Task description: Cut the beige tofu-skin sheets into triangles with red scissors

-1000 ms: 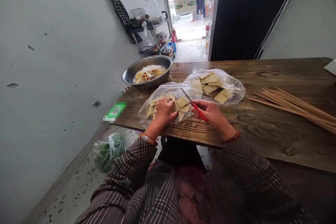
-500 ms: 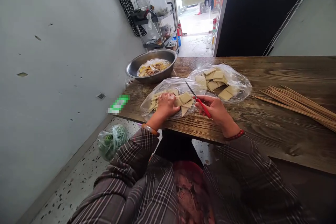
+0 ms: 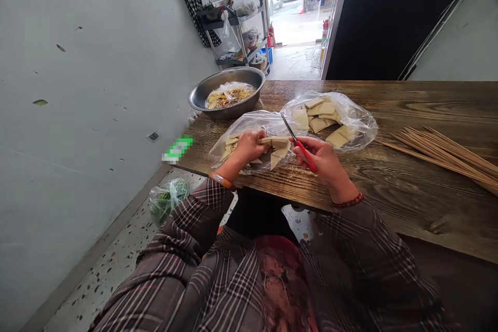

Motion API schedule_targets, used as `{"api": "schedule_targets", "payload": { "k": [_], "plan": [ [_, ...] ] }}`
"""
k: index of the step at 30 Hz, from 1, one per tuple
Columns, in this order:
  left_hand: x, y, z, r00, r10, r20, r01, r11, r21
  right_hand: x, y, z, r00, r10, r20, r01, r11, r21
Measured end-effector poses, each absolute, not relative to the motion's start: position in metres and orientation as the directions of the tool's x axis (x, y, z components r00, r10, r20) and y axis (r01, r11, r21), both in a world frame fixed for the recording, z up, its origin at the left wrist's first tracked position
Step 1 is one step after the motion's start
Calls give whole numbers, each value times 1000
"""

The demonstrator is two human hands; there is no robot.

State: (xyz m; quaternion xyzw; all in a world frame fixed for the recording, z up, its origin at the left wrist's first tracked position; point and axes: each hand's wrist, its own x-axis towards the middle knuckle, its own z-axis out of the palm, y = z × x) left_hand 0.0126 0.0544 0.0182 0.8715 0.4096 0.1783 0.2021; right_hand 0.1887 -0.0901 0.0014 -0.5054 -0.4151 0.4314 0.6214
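Observation:
My left hand [image 3: 249, 146] is closed on a flat, pale tan tofu sheet [image 3: 277, 141], lifted and seen nearly edge-on. Below it lie more tan tofu pieces [image 3: 279, 154] in a spread clear plastic bag [image 3: 221, 146]. Red-handled scissors [image 3: 304, 155] are in my right hand [image 3: 322, 162], their dark blades pointing up and away to the left. The blades look close together, and they cross near the right end of the lifted sheet; whether they touch it I cannot tell. Behind, a second clear bag [image 3: 360, 114] holds several larger tofu pieces [image 3: 321, 110].
A steel basin [image 3: 196, 97] with a bag of yellowish food stands at the table's far left corner. Thin wooden skewers [image 3: 439, 153] lie on the right of the wooden table [image 3: 392, 202]. A bag of greens [image 3: 167, 199] sits on the floor at left. Beyond is a shelf cart [image 3: 241, 21].
My left hand has picked up a tofu sheet from the near bag and tilted it edge-on. My right hand still holds the scissors in nearly the same place. The view has shifted slightly.

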Motion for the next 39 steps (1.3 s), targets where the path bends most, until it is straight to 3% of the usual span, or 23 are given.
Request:
{"api": "schedule_targets", "payload": {
  "k": [3, 5, 7, 13, 19, 25, 34, 39],
  "plan": [
    [3, 52, 27, 550, 824, 137, 355, -379, 855, 190, -91, 1, 278, 957, 81, -110, 115, -987],
    [-7, 47, 30, 504, 859, 86, 168, -196, 966, 191, -91, -1, 256, 963, 82, -98, 110, -989],
    [-17, 38, 30, 445, 895, -2, 30, -12, 999, 189, -91, -2, 202, 976, 80, -79, 98, -992],
    [-34, 12, 11, 269, 934, -236, -348, 323, 880, 182, -94, -4, -48, 995, 85, 109, 90, -990],
    [-33, -3, 5, 235, 946, -222, -560, 318, 765, 188, -90, -5, -176, 984, -6, 228, 35, -973],
    [-36, -11, 4, 210, 944, -255, -619, 330, 713, 201, -73, -3, -253, 966, -51, 278, 22, -960],
    [-20, -24, -1, 231, 951, -204, -585, 303, 752, 210, -79, -2, -259, 964, -56, 278, 19, -960],
    [-13, -34, -4, 250, 944, -217, -561, 324, 762, 202, -84, -6, -216, 973, -80, 166, -44, -985]
  ]
}}
